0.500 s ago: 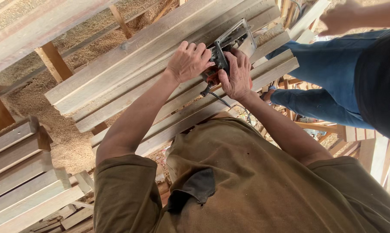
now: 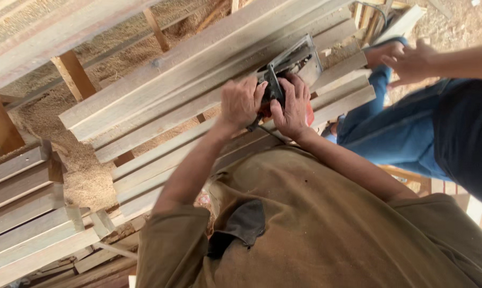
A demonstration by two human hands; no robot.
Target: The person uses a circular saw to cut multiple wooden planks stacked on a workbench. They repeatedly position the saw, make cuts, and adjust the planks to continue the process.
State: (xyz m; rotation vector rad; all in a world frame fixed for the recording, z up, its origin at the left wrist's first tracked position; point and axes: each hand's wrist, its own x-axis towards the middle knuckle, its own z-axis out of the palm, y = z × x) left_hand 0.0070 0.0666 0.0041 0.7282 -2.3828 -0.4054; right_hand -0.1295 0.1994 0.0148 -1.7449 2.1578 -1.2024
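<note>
Both my hands are on a hand-held power tool (image 2: 294,60) with a grey metal base plate and an orange body part, resting on a stack of long wooden planks (image 2: 187,80). My left hand (image 2: 241,101) presses on the tool's left side. Against it, my right hand (image 2: 291,106) is wrapped around the dark handle. A thin dark cord (image 2: 275,133) runs from the tool toward my olive-brown shirt.
Another person in blue jeans (image 2: 406,133) and a dark top stands at the right, one hand (image 2: 411,61) stretched toward the plank ends. More planks (image 2: 22,213) are stacked at the lower left. Sawdust (image 2: 81,170) covers the ground between wooden supports (image 2: 73,74).
Hands and tool sit slightly lower and further right in view, grip unchanged. The other person's hand has dropped closer to the plank ends.
</note>
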